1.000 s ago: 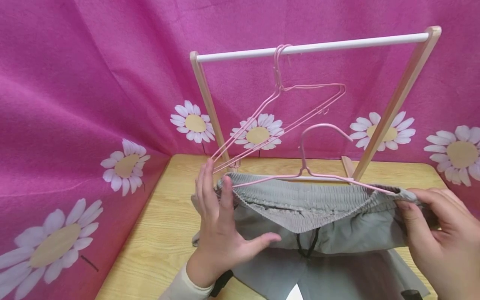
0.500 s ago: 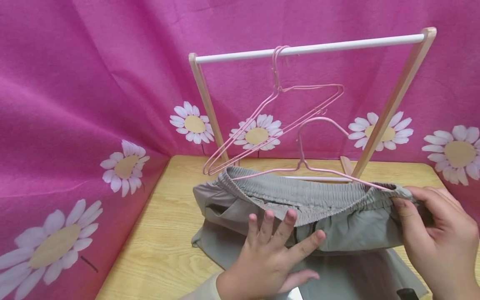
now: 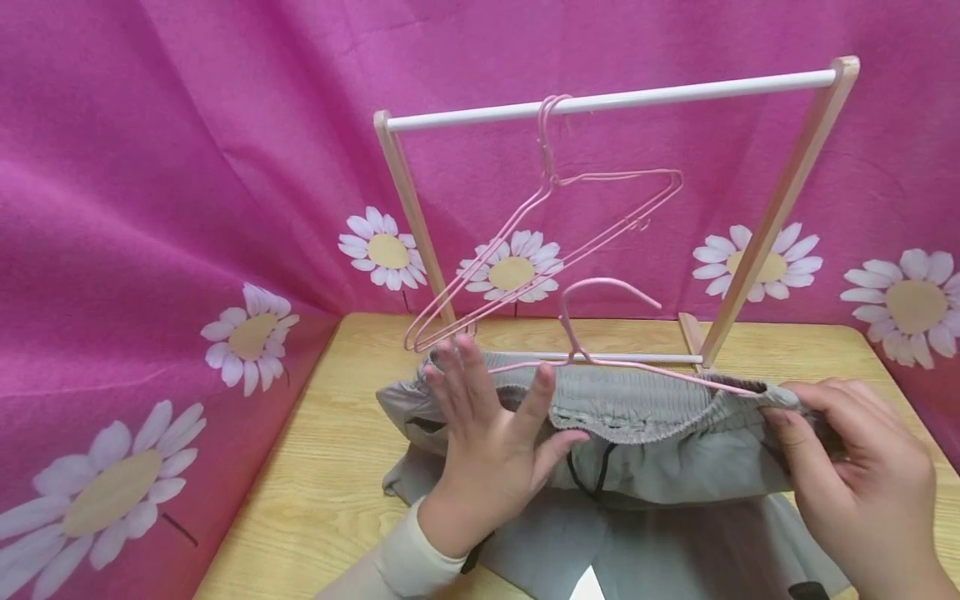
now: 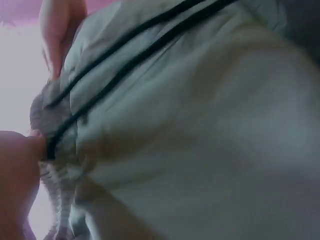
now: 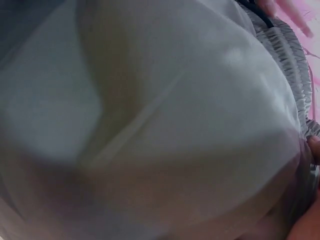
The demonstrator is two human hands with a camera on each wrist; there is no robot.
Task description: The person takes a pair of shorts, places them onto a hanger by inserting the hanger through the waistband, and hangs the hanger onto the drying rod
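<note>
Grey pants with an elastic waistband and a black drawstring lie partly raised over the table. A pink hanger sits inside the waistband, its hook upright and free. My right hand pinches the waistband's right end by the hanger's tip, thumb in front. My left hand is spread, fingers straight, in front of the waistband's left part; it hides the hanger's left end. Whether it touches the cloth I cannot tell. The left wrist view shows the pants' front close up, as does the right wrist view.
Behind stands a small wooden rack with a white bar. Pink hangers hang from it, left of its middle. The wooden table meets a magenta flowered cloth at the back and left.
My left hand left the waistband's left end, dropped toward the middle, then rose back to the left. The hanger's hook moved down and left. My right hand kept its pinch, shifting slightly left.
</note>
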